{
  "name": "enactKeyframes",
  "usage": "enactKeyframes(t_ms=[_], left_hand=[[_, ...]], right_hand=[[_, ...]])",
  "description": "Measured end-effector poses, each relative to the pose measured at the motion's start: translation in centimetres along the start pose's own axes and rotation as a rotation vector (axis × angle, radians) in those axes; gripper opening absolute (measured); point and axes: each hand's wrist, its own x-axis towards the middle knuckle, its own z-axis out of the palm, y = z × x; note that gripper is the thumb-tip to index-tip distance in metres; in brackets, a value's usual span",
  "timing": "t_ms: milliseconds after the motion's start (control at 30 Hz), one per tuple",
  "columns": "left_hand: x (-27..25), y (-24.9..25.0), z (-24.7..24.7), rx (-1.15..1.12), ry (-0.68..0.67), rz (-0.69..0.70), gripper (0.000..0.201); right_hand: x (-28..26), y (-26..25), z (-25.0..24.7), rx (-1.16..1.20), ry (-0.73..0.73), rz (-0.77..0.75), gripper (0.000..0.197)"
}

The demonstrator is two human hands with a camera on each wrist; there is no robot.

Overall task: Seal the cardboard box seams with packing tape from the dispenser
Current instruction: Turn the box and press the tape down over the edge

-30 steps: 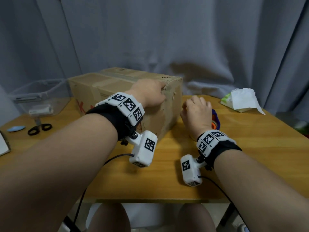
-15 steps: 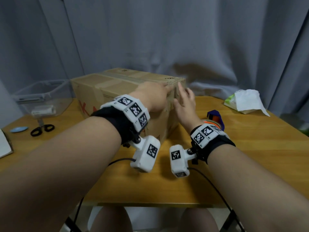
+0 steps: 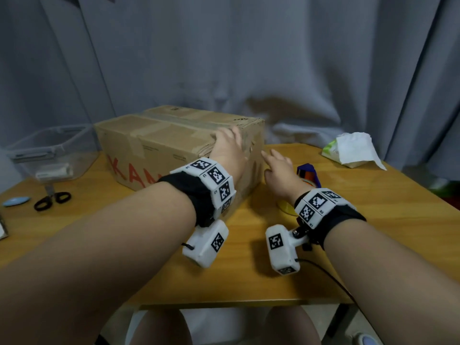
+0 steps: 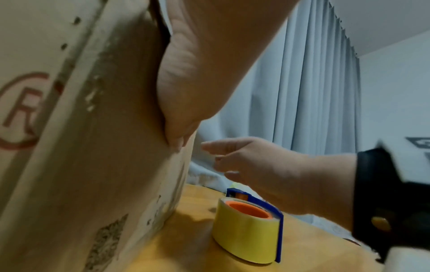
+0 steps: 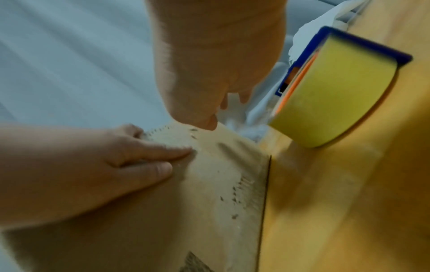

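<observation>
Clear plastic made up the storage bin (image 3: 53, 148) at the far left of the wooden desk (image 3: 249, 270), with a pale roll of something lying inside it; in front of the bin lay black-handled scissors (image 3: 51, 199) and, beside them, a small blue oval object (image 3: 16, 201); to the right stood the cardboard box (image 3: 159, 150), closed, red lettering on its near side and strips of brownish tape along its top seam and down one face. The left hand (image 3: 227, 150) lay over the box's near right top corner, its grip flat and unclenched, the fingers (image 5: 149, 162) stretched straight and pressed on the scuffed end panel, holding nothing; just to the right, the right hand (image 3: 278, 170) hung close beside that same end panel, its grip loose and empty, fingers extended toward the cardboard, though whether the tips touched it could not be told. Below and behind that hand, on the desk near the box's right corner, sat the tape dispenser (image 4: 251, 231), a blue frame around a yellow roll with an orange core, lying on its side and apart from both hands; farther right, near the desk's back edge, rested a pack of white tissues (image 3: 353, 150); a grey curtain (image 3: 249, 58) hung behind everything.
</observation>
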Motion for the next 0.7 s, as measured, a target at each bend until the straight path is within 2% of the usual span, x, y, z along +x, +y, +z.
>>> enactKeyframes(t_ms=[67,100,167,233,300,400,467,533,600,700], left_hand=[[-0.3,-1.2,-0.3,-0.099,0.002,0.063,0.052],[-0.5,-2.2,-0.4,-0.23,0.039,0.105,0.05],[-0.9,-4.6,-0.3,-0.628,0.139,0.175,0.045],[-1.5,-7.1,0.7,-1.0,0.216,0.166,0.042],[-2.0,-8.9,2.6,-1.18,0.245,0.134,0.039],[-2.7,-10.6,6.7,-1.158,0.163,0.112,0.041],[-2.7,-11.5,9.2,-1.111,0.109,0.107,0.047],[-2.7,-11.9,10.6,-1.064,0.107,0.113,0.051],[-2.6,-11.5,10.6,-1.044,0.163,0.109,0.051],[-2.2,-9.8,8.7,-1.02,0.214,0.081,0.057]], right_hand=[[0.0,-0.6,-1.0,0.084,0.013,-0.009,0.058],[-0.1,-1.2,-1.6,0.132,0.023,-0.025,0.055],[-0.3,-2.6,-2.5,0.188,0.043,-0.048,0.05],[-0.2,-4.4,-3.2,0.247,0.053,-0.06,0.052],[0.0,-6.5,-3.5,0.321,0.065,-0.058,0.053],[1.0,-9.6,-2.8,0.357,0.004,-0.005,0.065],[2.1,-11.3,-1.6,0.29,-0.05,0.079,0.083],[2.8,-12.6,-0.6,0.175,-0.07,0.188,0.092],[3.3,-13.0,-0.4,0.131,-0.092,0.26,0.09],[4.1,-11.5,-1.2,0.126,-0.104,0.236,0.084]])
